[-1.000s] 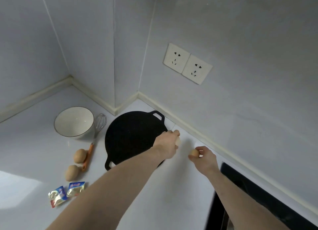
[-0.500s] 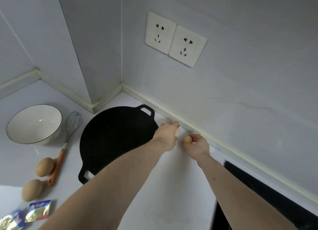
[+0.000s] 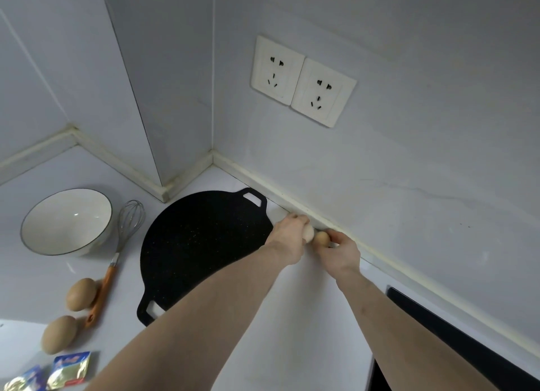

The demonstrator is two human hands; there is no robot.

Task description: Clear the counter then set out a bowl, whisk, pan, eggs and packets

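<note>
A black flat pan (image 3: 201,244) with two loop handles lies on the white counter (image 3: 292,317). Left of it stand a white bowl (image 3: 65,221) and a whisk (image 3: 122,241) with an orange handle. Two brown eggs (image 3: 80,294) (image 3: 58,333) lie by the whisk handle, and two foil packets (image 3: 70,370) (image 3: 24,382) sit at the bottom left. My left hand (image 3: 289,235) grips a pale egg (image 3: 308,233) just right of the pan. My right hand (image 3: 340,254) holds a brown egg (image 3: 321,238) beside it, close to the wall strip.
A double wall socket (image 3: 302,80) hangs above the hands. A black cooktop (image 3: 455,346) fills the lower right. The walls form a corner behind the pan, with a raised cream strip (image 3: 263,177) along the counter's back edge.
My two hands have come together until the eggs nearly touch, and both sit closer to the wall strip. The camera has shifted closer and rightward.
</note>
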